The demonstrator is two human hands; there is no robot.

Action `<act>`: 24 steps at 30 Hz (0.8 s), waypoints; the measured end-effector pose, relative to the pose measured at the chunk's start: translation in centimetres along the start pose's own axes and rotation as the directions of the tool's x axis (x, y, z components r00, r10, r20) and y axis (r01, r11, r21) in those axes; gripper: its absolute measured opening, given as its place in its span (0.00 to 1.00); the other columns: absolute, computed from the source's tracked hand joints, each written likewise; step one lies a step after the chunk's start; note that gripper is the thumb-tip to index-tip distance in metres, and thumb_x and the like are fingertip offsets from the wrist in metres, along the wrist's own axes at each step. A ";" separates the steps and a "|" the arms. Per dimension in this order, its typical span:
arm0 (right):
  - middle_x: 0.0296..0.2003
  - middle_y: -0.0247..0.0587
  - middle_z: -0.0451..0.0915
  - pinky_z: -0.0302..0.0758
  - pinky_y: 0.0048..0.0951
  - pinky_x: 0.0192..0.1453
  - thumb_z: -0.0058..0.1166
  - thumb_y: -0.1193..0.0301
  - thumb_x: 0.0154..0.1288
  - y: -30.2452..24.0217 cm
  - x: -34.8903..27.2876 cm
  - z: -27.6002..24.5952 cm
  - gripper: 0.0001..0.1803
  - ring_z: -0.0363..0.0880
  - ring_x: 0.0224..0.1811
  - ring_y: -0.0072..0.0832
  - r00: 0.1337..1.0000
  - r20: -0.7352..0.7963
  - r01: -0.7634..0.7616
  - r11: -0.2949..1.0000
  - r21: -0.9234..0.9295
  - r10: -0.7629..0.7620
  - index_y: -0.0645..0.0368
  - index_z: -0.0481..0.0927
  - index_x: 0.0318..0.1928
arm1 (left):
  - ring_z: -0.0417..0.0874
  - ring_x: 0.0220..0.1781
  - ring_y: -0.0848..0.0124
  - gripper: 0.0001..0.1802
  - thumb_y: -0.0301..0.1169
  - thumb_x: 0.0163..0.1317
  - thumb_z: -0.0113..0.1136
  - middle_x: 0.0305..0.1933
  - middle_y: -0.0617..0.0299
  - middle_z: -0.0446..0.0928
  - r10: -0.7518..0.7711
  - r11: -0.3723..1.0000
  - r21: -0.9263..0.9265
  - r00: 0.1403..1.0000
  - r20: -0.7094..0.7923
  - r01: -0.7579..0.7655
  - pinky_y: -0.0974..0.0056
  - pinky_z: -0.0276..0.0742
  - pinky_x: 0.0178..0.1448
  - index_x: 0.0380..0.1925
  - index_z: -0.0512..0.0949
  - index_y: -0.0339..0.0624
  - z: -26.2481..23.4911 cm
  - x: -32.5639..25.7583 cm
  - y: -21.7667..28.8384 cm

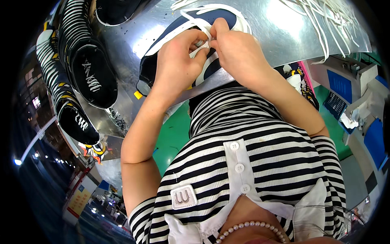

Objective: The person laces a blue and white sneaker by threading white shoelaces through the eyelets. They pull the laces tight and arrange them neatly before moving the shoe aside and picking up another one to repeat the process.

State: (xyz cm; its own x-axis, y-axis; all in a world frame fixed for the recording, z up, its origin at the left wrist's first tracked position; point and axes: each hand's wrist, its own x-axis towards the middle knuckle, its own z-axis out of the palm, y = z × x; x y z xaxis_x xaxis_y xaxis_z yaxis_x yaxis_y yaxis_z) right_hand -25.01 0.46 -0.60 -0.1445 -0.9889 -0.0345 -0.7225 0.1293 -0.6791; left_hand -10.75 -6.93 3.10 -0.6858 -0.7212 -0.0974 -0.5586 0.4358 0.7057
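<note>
Both hands work at the near edge of a shiny sheet-metal desk [280,36]. A navy-blue sports shoe with white trim and a grey toe cap [185,49] lies on that desk, toe pointing toward the person's left, partly covered by the hands. The left hand [176,61] rests on the shoe's upper, its grip clenched on a flat white lace [199,51] at the fingertips. The right hand [237,51] sits just beside it, touching it, thumb and forefinger pinching the same lace above the shoe's tongue area. More of this lace loops over the shoe behind the hands.

A loose bundle of flat white laces [325,20] lies well apart at the desk's far right. A row of black-soled shoes with striped black-and-white sides [87,69] stands along the desk's left side. Green floor [174,134] shows below the desk edge.
</note>
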 end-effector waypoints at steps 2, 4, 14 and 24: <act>0.27 0.53 0.81 0.77 0.48 0.37 0.54 0.72 0.65 0.3 -0.4 -0.4 0.12 0.83 0.32 0.50 0.997 -0.031 0.068 0.992 0.105 -0.065 0.63 0.68 0.44 | 0.83 0.37 0.55 0.10 0.22 0.55 0.61 0.35 0.55 0.82 0.162 0.979 0.136 0.983 -0.090 -0.149 0.61 0.78 0.40 0.39 0.82 0.39 0.1 -0.6 -0.1; 0.29 0.54 0.81 0.76 0.46 0.39 0.56 0.68 0.65 1.3 -1.7 -2.8 0.13 0.82 0.34 0.52 0.995 0.054 0.074 0.973 0.220 -0.088 0.61 0.70 0.45 | 0.82 0.34 0.57 0.10 0.21 0.55 0.61 0.31 0.57 0.79 0.276 0.942 0.219 0.957 -0.084 -0.253 0.59 0.77 0.37 0.38 0.82 0.40 -0.3 -1.3 0.4; 0.38 0.31 0.78 0.68 0.18 0.46 0.64 0.67 0.64 5.6 1.6 -6.8 0.17 0.73 0.42 0.16 0.990 0.119 -0.129 0.806 0.578 0.074 0.53 0.73 0.50 | 0.80 0.31 0.63 0.10 0.26 0.52 0.61 0.28 0.61 0.76 0.460 0.841 0.381 0.878 -0.133 -0.384 0.59 0.76 0.32 0.37 0.82 0.43 -0.6 -3.2 1.0; 0.40 0.35 0.79 0.75 0.20 0.45 0.72 0.67 0.56 3.2 0.5 -3.7 0.25 0.78 0.40 0.19 0.972 -0.234 0.147 0.837 0.527 -0.023 0.60 0.73 0.50 | 0.78 0.46 0.75 0.16 0.43 0.60 0.69 0.40 0.66 0.83 -0.397 0.712 -0.356 0.766 0.506 0.605 0.71 0.69 0.56 0.40 0.86 0.43 -3.3 -0.6 0.0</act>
State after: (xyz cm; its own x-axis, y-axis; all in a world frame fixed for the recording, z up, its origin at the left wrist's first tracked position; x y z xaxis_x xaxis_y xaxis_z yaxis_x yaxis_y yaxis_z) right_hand -29.88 0.69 -0.08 -0.2819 -0.9471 0.1534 -0.2695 -0.0753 -0.9600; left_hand -8.79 -8.24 5.50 -0.5394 -0.4530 -0.7098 -0.6464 -0.3175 0.6938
